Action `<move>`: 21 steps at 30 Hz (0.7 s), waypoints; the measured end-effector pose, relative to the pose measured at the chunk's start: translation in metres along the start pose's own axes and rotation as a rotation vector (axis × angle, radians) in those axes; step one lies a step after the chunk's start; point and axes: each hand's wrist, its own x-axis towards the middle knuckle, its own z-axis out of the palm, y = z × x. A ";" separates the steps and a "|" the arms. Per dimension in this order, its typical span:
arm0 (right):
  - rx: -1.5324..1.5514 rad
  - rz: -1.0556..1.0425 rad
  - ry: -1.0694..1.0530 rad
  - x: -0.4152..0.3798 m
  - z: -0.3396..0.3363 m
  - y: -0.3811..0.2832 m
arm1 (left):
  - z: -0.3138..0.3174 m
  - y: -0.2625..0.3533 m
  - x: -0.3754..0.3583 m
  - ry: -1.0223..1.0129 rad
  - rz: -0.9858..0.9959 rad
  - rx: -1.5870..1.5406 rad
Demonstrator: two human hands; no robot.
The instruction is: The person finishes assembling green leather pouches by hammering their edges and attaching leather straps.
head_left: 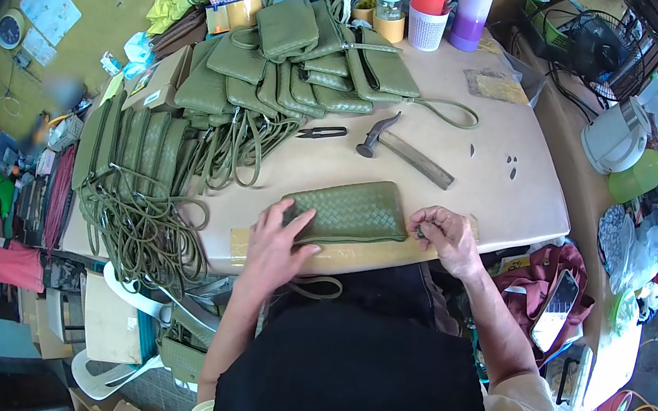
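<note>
A green woven wristlet pouch (357, 212) lies flat at the table's front edge, partly over a strip of tan tape. My left hand (272, 240) rests on its left end, fingers spread and thumb pointing right along the lower edge. Just beyond the right end, my right hand (449, 237) pinches a small dark piece between thumb and fingertips; what it is I cannot make out. A thin strap loop (317, 286) hangs below the table edge. Behind the pouch lie a hammer (416, 157) with a wooden handle and black thread snips (322, 132).
Many green pouches (286, 31) are piled at the back left, with more standing in a row (136, 141) and cord straps (149, 231) trailing. A purple bottle (472, 15) and a white cup (426, 30) stand behind. Small dark bits (511, 171) lie right; another person (10, 257) is far left.
</note>
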 end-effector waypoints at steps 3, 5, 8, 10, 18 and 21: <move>0.010 -0.014 -0.072 0.008 0.008 0.000 | 0.007 -0.012 -0.009 0.064 -0.068 -0.097; 0.003 -0.115 -0.042 0.018 0.014 0.016 | 0.009 -0.012 -0.011 0.092 -0.052 -0.107; -0.369 -0.291 0.086 0.016 0.024 -0.007 | 0.010 -0.005 -0.004 0.209 -0.096 -0.350; -0.712 -0.559 0.137 0.010 0.028 -0.034 | -0.001 0.001 0.000 0.246 -0.145 -0.485; -0.291 -0.337 0.109 0.035 0.026 -0.054 | -0.048 0.015 0.010 0.158 -0.304 -0.670; -0.382 -0.259 0.079 0.043 0.027 -0.043 | -0.033 -0.006 0.008 0.091 -0.392 -0.767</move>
